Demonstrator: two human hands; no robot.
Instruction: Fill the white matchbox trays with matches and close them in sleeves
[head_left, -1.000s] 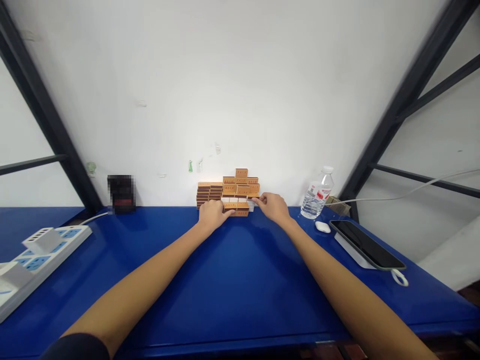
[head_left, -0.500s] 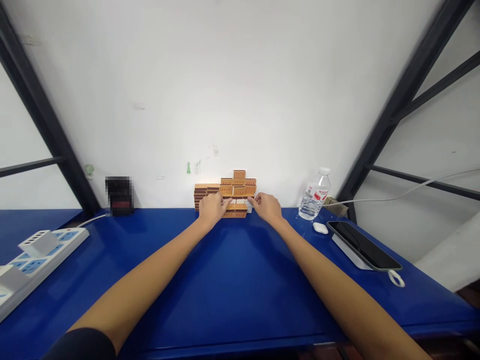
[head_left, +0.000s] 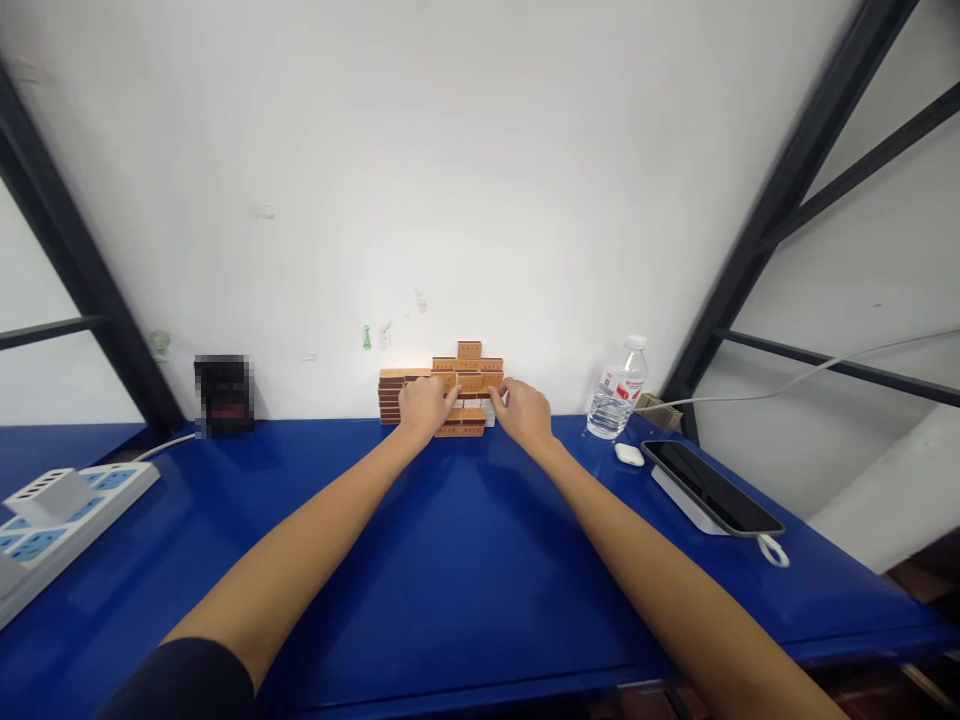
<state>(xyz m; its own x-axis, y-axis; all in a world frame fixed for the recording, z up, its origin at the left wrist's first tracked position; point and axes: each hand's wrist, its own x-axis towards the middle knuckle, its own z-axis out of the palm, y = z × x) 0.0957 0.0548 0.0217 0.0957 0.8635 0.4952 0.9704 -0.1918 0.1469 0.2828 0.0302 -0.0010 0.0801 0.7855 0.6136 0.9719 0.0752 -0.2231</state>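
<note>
Several orange matchboxes with dark brown sides form a pile against the wall at the far edge of the table. My left hand is closed at the left end of a row of matchboxes, and its fingers hide that end. At the right end, my right hand pinches with thumb and forefinger. Below the row, a pale gap separates it from a low stack of matchboxes. A single matchbox tops the pile behind. To the left stands a taller stack of matchboxes, partly behind my left hand.
On the right of the blue table are a water bottle, a white earbud case and a phone on a stand. A power strip lies at left, with a blurred dark object near the wall.
Both hands have risen slightly at the ends of the matchbox row. The whole view has shifted, so things appear a little further left.
</note>
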